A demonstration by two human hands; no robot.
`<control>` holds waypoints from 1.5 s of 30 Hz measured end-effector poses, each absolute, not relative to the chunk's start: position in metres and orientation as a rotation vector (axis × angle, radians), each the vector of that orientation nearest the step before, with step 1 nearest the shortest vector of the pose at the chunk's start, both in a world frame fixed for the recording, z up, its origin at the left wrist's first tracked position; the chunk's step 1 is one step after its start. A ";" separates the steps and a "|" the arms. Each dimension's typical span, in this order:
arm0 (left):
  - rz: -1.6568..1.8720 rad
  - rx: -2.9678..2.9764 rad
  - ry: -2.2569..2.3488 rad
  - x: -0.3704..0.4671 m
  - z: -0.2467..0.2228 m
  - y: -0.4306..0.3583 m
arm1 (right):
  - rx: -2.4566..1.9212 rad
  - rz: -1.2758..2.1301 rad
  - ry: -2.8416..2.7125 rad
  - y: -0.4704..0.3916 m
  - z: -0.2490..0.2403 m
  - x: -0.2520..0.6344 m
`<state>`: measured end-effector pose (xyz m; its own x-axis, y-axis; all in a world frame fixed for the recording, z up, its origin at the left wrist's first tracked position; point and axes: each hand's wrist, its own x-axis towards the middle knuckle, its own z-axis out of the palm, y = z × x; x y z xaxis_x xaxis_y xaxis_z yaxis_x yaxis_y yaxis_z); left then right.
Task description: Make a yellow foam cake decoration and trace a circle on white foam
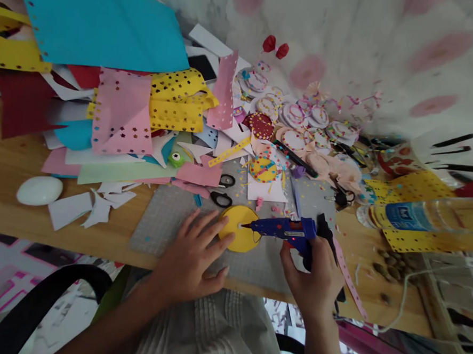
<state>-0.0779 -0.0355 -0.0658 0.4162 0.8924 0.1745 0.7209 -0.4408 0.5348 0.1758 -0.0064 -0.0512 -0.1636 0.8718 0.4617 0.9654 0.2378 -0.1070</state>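
A round yellow disc (240,240) lies on the grey cutting mat (153,222). My left hand (194,254) is flat with fingers spread, its fingertips resting on the disc's left edge. My right hand (314,275) is wrapped round the handle of a blue glue gun (283,228), which has a small red light lit. The gun's nozzle points left, over the disc's middle, where a small whitish spot shows. Whether the nozzle touches the disc, I cannot tell. Black-handled scissors (221,199) lie just above the disc.
Coloured paper, including a pink punched sheet (122,111), is heaped at the back left. Decorated round pieces (294,114) stand along the wall. A bottle (438,215) lies at the right, near a white cable (403,299). A white oval object (39,190) sits at the left.
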 end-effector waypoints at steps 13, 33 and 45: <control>0.657 2.286 1.378 -0.077 -0.068 -0.036 | -1.633 -0.301 -2.095 -0.009 -0.050 0.177; 0.660 2.291 1.368 -0.077 -0.068 -0.036 | -1.567 -0.323 -2.116 -0.011 -0.048 0.176; 0.642 2.296 1.371 -0.078 -0.068 -0.036 | -1.504 -0.347 -2.081 -0.009 -0.048 0.174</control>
<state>-0.0775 -0.0361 -0.0684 0.4169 0.8900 0.1846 0.7118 -0.4460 0.5427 0.1738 -0.0094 -0.0480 -0.2282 0.7936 0.5640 0.9337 0.3425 -0.1042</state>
